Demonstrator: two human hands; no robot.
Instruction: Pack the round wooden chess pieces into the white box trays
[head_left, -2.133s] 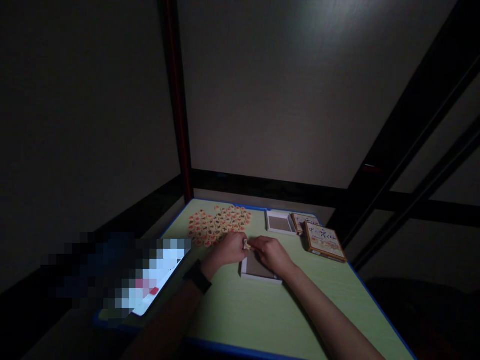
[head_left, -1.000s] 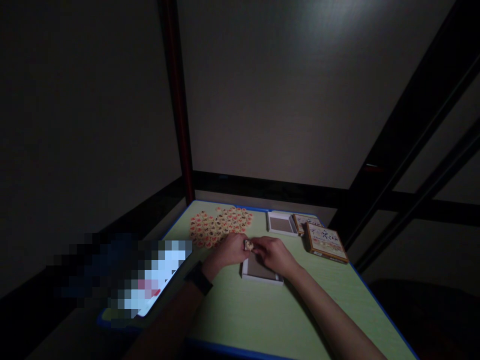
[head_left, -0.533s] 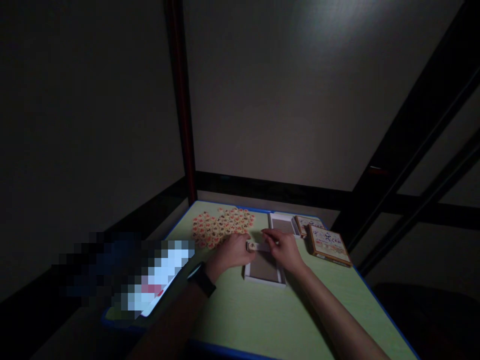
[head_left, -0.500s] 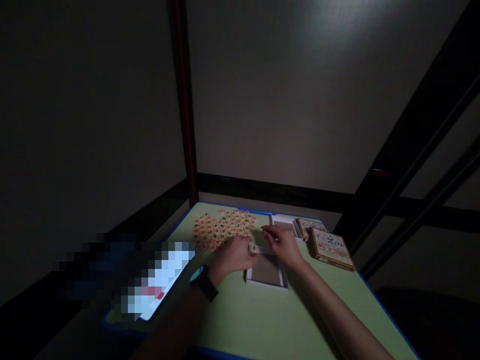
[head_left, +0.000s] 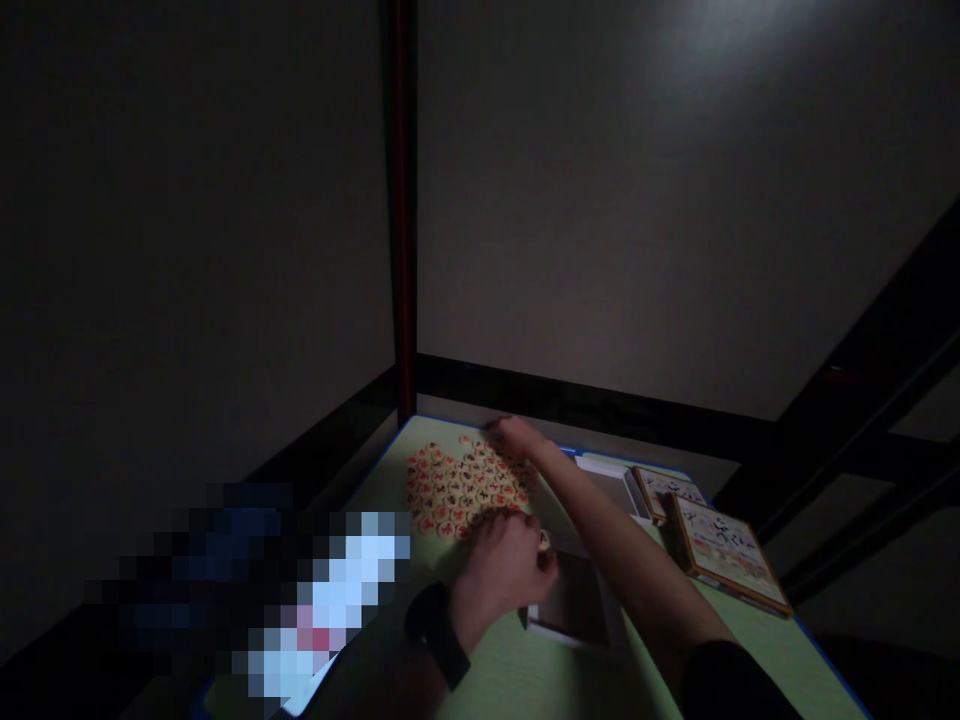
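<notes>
Round wooden xiangqi pieces [head_left: 454,490] with red and dark characters lie spread in one layer on the green table [head_left: 517,690]. My left hand [head_left: 506,565], with a dark watch on its wrist, is closed on a xiangqi piece [head_left: 544,541], whose marked face shows between thumb and fingers; whether more sit behind it is hidden. That hand is at the near left corner of an open shallow white box [head_left: 574,600] with a brown inside. My right hand [head_left: 517,437] reaches to the far edge of the spread pieces, its fingers bent down and partly hidden.
A second open white box [head_left: 611,485] stands at the back right. Beside it lie two printed boxes, one farther back [head_left: 667,485] and one nearer [head_left: 727,550]. A bright, pixelated screen [head_left: 352,580] rests at the table's left edge. Walls [head_left: 600,250] rise behind.
My right hand has moved from above the near white box to the far edge of the pieces. My left hand still grips its xiangqi piece. The view has shifted left.
</notes>
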